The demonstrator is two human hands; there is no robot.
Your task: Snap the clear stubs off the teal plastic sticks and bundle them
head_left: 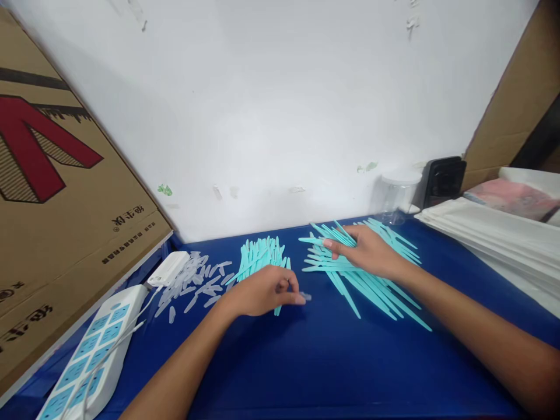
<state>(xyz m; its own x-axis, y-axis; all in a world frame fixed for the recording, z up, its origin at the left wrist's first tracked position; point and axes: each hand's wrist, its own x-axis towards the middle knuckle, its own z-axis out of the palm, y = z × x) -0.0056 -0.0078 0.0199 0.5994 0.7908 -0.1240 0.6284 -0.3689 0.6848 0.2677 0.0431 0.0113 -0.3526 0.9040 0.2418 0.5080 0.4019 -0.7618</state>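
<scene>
Step in hand, prob. capping: your left hand (262, 290) pinches a clear cap (306, 297), right hand (367, 252) lies flat on loose sticks (371, 280); next, grip one stick & align w/ cap.

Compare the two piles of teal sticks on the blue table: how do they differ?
The left teal pile is compact, its sticks packed nearly parallel; the right teal pile is spread wide, its sticks crossing at many angles. The left hand sits at the left pile's near edge, pinching a small clear cap; the right hand rests flat on the right pile. Both share colour and lie on the blue table.
</scene>
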